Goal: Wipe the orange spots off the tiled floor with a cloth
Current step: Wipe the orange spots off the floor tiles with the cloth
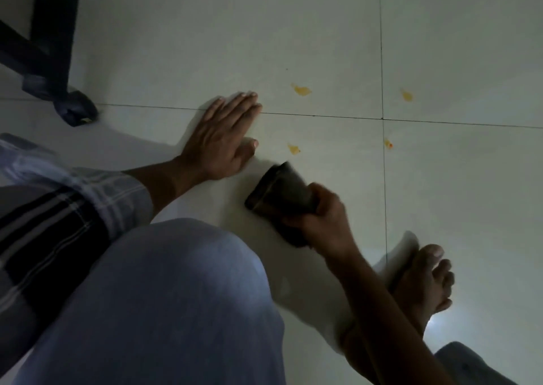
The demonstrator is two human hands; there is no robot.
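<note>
Several orange spots mark the pale tiled floor [323, 46]: one [302, 90] beyond my left fingertips, one [407, 95] further right, one [293, 149] just past the cloth, and a small one [388, 144] on the grout line. My left hand [223, 137] lies flat on the floor, fingers straight, left of the spots. My right hand [323, 217] grips a dark folded cloth [279, 190], held low over the tile a short way before the nearest spot.
A dark furniture leg with a foot [73, 108] stands at the upper left. My bent knee in light trousers [164, 296] fills the lower left. My bare foot [423, 281] rests on the floor at the lower right.
</note>
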